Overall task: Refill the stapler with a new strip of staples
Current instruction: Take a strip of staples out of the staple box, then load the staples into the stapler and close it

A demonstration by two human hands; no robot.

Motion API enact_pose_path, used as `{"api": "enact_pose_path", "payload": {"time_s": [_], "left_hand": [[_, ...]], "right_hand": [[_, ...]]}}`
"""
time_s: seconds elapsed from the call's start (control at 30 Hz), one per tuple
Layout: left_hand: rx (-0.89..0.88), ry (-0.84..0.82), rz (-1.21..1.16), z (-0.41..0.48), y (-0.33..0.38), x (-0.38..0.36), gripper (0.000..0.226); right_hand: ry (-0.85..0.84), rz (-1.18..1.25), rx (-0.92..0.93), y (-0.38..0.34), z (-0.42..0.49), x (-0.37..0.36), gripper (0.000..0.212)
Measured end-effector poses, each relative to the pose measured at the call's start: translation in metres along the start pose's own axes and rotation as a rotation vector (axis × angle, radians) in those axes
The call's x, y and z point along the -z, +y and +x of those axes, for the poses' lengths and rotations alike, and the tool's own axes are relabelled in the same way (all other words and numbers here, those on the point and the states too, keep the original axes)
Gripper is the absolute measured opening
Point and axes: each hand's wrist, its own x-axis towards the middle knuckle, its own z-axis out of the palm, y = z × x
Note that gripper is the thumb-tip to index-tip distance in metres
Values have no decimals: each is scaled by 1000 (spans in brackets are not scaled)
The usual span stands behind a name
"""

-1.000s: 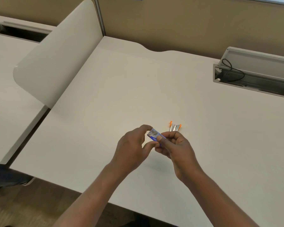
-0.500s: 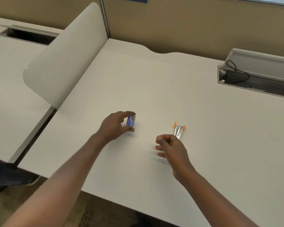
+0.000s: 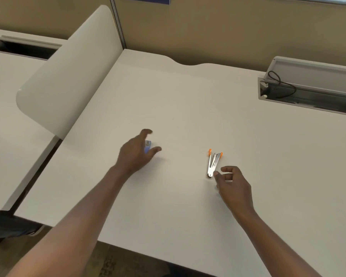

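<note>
On the pale surface (image 3: 188, 108) the small silver stapler with orange tips (image 3: 213, 163) lies splayed open, the right hand (image 3: 233, 183) pinching something unseen beside its hinge, the left hand (image 3: 136, 152) open over the small blue staple box (image 3: 147, 145); best steady the stapler before sliding a strip in.

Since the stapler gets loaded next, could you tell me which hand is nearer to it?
The right. The right hand has its fingertips at the hinge end of the open stapler. The left hand is well off to the left, by the blue staple box.
</note>
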Motion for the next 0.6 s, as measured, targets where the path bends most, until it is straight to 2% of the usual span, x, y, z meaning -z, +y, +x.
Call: {"api": "enact_pose_path", "payload": {"time_s": [0.07, 0.17, 0.23, 0.33, 0.43, 0.6], "left_hand": [[-56, -6, -53, -12, 38, -21, 31], [13, -285, -143, -24, 94, -61, 37], [69, -405, -101, -25, 121, -85, 43], [28, -416, 35, -26, 147, -104, 39], [-13, -408, 64, -28, 157, -110, 31], [-22, -357, 76, -39, 157, -112, 40]], "right_hand": [[21, -40, 8, 0, 11, 2, 32], [-4, -112, 30, -4, 26, 0, 40], [-53, -134, 29, -7, 35, 0, 36], [-132, -15, 2, -15, 41, 4, 29], [-207, 149, -107, -15, 43, 10, 33], [-263, 356, -204, -3, 40, 19, 24]]}}
